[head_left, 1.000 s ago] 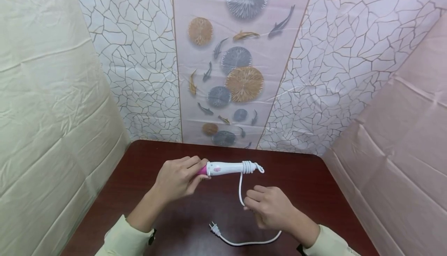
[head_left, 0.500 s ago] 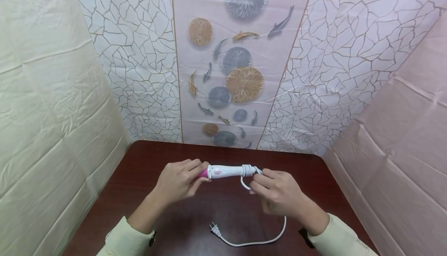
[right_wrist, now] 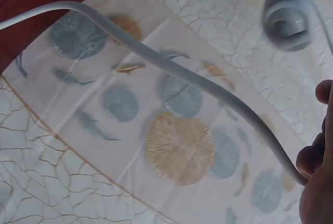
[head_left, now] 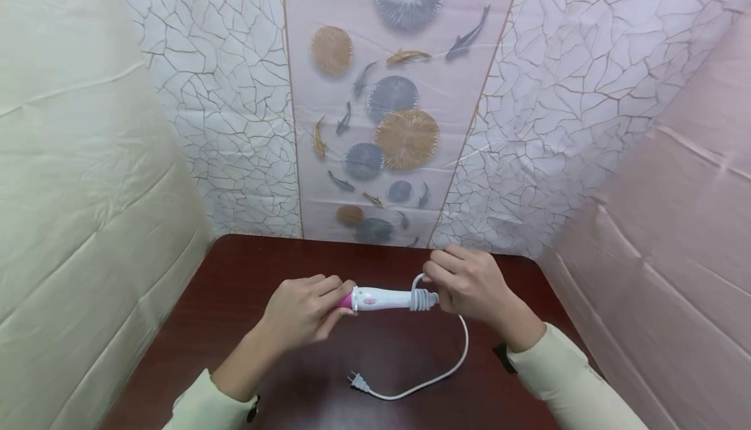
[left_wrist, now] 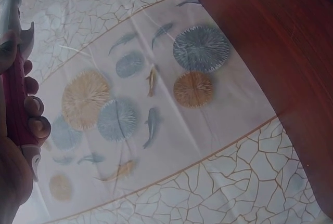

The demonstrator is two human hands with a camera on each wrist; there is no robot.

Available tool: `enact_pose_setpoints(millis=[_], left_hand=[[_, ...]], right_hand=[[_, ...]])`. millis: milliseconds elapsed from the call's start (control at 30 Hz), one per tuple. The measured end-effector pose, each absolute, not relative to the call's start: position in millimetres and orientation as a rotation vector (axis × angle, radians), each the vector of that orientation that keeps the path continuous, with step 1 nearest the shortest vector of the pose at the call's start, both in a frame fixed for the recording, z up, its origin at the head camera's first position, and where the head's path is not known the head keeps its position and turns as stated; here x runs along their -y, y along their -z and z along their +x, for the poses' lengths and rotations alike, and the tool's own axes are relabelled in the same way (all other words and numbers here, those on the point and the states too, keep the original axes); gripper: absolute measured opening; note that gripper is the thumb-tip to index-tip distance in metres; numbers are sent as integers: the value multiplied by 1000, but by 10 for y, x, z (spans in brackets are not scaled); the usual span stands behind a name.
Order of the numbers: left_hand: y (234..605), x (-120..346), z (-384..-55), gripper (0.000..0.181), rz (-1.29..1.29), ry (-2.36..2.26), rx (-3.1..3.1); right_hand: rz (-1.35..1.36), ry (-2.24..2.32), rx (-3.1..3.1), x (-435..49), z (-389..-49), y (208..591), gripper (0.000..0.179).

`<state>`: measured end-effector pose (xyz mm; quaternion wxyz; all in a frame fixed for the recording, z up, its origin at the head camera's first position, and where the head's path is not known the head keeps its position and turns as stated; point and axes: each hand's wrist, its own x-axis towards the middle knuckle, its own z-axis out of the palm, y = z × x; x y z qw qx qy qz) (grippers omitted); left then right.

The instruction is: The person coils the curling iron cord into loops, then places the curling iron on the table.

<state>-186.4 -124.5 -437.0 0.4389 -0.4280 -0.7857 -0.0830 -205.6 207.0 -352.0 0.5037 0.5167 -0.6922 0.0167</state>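
My left hand (head_left: 308, 306) grips the pink barrel of a curling iron (head_left: 384, 299), its white handle with a pink switch lying level toward the right. Several turns of white power cord (head_left: 420, 300) wrap the handle's end. Pinched in my right hand (head_left: 469, 280) is the cord, just above and right of those turns; from there it loops down to a two-pin plug (head_left: 358, 382) near the table's front. In the left wrist view, fingers curl round the pink part (left_wrist: 16, 99). The right wrist view shows the cord (right_wrist: 177, 70) running into the hand (right_wrist: 318, 177).
A dark red-brown table (head_left: 281, 254) lies under both hands. Behind it hangs a patterned cloth (head_left: 405, 137) with fish and round motifs. Pale cloth walls (head_left: 117, 221) close in the left and right sides.
My right hand has risen from below the handle to above its right end, carrying the cord round it. My left hand and the curling iron have shifted slightly down and right.
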Motion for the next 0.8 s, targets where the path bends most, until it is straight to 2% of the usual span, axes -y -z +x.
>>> enact_pose_setpoints(millis=[167, 533, 600, 733, 800], left_hand=[[4319, 1250, -1825, 43, -1081, 217, 1930], [4249, 1218, -1773, 41, -1090, 243, 1886], [4240, 1217, -1769, 41, -1088, 256, 1885], [4234, 1229, -1767, 42, -1063, 293, 1911], [4236, 1242, -1773, 42, -1050, 308, 1919]], right_hand=[[1221, -63, 1724, -2108, -2232, 3566, 18], [1262, -169, 1901, -2202, -2425, 3816, 28], [1267, -227, 1958, -2196, -2423, 3904, 25], [1245, -370, 2046, -2147, -2376, 4114, 4], [1211, -417, 2067, -2101, -2341, 4224, 16]])
